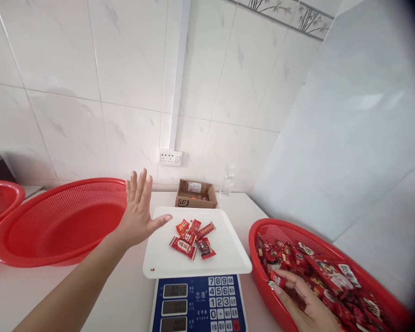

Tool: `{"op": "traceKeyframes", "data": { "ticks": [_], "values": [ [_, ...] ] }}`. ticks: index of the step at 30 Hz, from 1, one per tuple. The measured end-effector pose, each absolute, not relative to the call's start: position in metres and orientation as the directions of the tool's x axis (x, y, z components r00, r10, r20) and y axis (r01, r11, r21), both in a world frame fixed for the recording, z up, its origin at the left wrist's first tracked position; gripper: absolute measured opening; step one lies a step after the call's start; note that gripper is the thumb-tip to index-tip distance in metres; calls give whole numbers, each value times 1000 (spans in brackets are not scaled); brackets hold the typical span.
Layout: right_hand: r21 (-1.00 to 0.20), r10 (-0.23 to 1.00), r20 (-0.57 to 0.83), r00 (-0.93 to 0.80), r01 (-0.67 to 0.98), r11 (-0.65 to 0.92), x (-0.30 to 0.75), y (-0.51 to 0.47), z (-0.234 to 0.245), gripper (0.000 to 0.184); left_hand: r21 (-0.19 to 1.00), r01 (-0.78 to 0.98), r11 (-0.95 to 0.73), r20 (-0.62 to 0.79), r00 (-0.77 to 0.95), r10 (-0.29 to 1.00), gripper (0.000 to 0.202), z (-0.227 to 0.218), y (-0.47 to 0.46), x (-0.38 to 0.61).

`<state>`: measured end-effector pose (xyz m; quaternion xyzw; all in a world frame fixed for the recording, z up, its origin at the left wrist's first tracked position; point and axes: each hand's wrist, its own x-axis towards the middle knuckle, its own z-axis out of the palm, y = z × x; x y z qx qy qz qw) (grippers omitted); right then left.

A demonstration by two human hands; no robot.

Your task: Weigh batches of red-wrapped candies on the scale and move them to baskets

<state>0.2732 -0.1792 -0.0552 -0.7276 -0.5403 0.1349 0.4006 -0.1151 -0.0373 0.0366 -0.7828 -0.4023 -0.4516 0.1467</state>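
My left hand (140,212) is raised with its fingers spread and nothing in it, near the left edge of the scale's white tray (228,258). Several red wrapped snacks (188,239) lie loosely piled on that tray. Below it the scale's blue panel (200,309) shows number keys and three small displays. Over the near rim of the right red basket (259,226), my right hand (300,297) pinches a small red snack packet (277,279). Many red snack packets (332,272) fill this basket.
A large red basket (58,196) stands on the left, with another red basket (7,189) at its far side. Behind the scale sit a small cardboard box (197,203) and a clear plastic bottle (227,182). A wall socket (170,157) is above the box.
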Motion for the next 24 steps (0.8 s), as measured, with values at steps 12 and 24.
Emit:
{"op": "traceKeyframes", "data": {
  "ticks": [12, 24],
  "values": [
    [-699, 903, 227, 364, 707, -108, 268, -183, -52, 47, 339, 688, -641, 187, 619, 763, 61, -6, -64, -72],
    [-736, 913, 187, 362, 667, -114, 259, -187, -41, 45, 372, 771, -518, 36, 545, 838, 26, 3, -76, -69]
  ]
}}
